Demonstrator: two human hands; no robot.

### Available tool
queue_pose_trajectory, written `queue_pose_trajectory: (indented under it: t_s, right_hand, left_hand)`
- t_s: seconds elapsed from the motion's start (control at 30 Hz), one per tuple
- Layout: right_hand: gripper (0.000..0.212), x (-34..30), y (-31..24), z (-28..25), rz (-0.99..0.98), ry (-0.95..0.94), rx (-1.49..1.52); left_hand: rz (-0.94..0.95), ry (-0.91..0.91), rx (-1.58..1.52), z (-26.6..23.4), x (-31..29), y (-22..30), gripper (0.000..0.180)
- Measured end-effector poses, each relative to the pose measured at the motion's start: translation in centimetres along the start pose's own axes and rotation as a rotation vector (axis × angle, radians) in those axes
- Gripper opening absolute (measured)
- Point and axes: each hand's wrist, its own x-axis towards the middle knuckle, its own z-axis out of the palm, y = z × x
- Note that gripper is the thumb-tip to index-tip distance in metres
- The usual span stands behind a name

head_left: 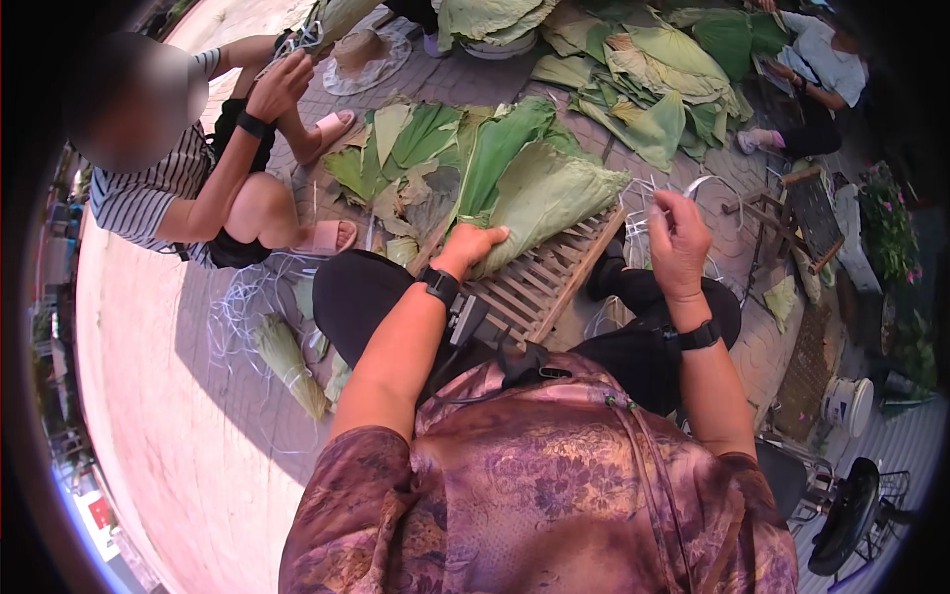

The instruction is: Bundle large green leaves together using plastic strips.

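Note:
A folded bundle of large dried leaves [554, 198], pale green on the outside with brighter green inside, leans over a slatted wooden rack [534, 287] in front of me. My left hand [470, 249] grips the bundle's narrow lower end, thumb on top. To the right of the leaves, my right hand [679, 243] is raised with its fingers curled together. Thin white strips [705, 184] show on both sides of those fingers, and the hand appears to pinch one; the exact grip is hidden.
At left a person in a striped shirt [158, 203] sits close by, handling white strips. Tied leaf bundles [287, 361] and tangled strips [247, 312] lie below. Leaf piles [653, 74] spread ahead. Another person [821, 69] sits far right, beyond a small wooden chair [811, 218].

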Motion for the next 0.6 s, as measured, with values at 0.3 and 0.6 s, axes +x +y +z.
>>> queue_pose_trajectory:
  t_s: [0.3, 0.6]
  right_hand:
    - [0.046, -5.1, 0.6, 11.5, -0.568, -0.651, -0.464]
    - [0.019, 0.2, -1.6, 12.9, -0.186, -1.213, -0.590]
  left_hand:
    - [-0.204, -0.192, 0.111, -1.0, -2.8, 2.9, 0.044]
    - [0.933, 0.366, 0.995, 2.3, -9.7, 4.8, 0.047]
